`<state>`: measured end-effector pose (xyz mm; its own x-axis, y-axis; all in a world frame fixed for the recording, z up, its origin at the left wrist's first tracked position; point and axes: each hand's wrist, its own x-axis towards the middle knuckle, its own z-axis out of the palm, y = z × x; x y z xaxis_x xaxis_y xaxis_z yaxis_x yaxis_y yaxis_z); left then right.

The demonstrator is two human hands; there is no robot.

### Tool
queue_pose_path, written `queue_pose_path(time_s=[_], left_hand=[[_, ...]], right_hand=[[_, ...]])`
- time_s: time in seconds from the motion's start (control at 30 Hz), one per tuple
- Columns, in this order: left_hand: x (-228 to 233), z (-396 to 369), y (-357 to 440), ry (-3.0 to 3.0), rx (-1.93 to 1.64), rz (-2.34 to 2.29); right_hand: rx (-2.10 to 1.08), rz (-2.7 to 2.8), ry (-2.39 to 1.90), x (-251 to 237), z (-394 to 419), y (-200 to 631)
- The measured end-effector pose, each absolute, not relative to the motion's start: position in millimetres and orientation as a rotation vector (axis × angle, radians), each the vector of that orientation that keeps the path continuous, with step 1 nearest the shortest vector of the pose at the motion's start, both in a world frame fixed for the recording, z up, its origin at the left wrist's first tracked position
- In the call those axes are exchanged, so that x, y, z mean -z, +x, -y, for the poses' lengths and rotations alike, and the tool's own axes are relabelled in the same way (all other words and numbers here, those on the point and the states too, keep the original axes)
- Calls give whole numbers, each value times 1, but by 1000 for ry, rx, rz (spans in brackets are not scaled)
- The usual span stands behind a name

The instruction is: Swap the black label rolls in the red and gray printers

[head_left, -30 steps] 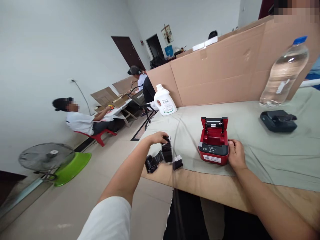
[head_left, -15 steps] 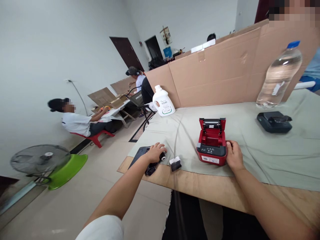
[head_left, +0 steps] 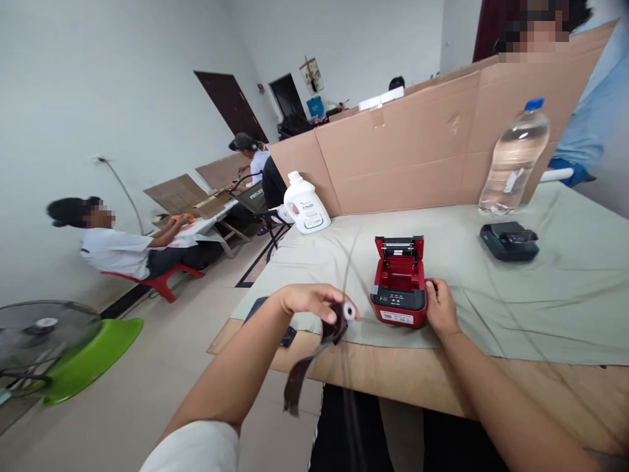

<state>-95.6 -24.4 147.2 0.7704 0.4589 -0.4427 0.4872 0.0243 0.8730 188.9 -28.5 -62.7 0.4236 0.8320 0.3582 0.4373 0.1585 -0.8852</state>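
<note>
In the head view, my left hand [head_left: 314,303] is closed on a small roll [head_left: 348,311] with a pale end and a dark core hole. A dark, glossy strip [head_left: 297,387] hangs from the roll past the table's front edge. To the right, a red and black label printer [head_left: 399,298] stands on the cloth with its lid raised and its bay bare. My right hand [head_left: 442,307] holds the printer's right side, fingers curled against it. Under my left forearm a dark flat object [head_left: 289,337] is partly hidden.
A white jug [head_left: 309,208] stands before a cardboard partition [head_left: 393,157]. At the right are a large water bottle [head_left: 514,160] and a black device [head_left: 510,240]. A person [head_left: 115,242] sits at the left, behind a fan [head_left: 49,334]; others are beyond.
My left hand has lifted the roll from the table's left side and carried it right, towards the printer. The dark strip now dangles from it. My right hand stays at the printer.
</note>
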Motion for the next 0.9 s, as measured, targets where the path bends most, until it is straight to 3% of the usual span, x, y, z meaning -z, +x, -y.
queue_pose_path(time_s=[0.1,0.27,0.47,0.67,0.9], left_hand=[[-154,26,-48,1710,7,-637],[-111,-11,20,2206,-353,-878],[-79,-33,63,2499,202,-1304],[-74,-35,68,2512,263,-1309],[-66,-29,50,2485,-337,-1176]], right_hand=[[-405,1179,-1449,64,28,189],[-406,1168,-1442,65,29,189],[-394,1169,-1402,65,29,188],[-331,1200,-1328,55,38,185],[-52,1555,-1083,24,63,183]])
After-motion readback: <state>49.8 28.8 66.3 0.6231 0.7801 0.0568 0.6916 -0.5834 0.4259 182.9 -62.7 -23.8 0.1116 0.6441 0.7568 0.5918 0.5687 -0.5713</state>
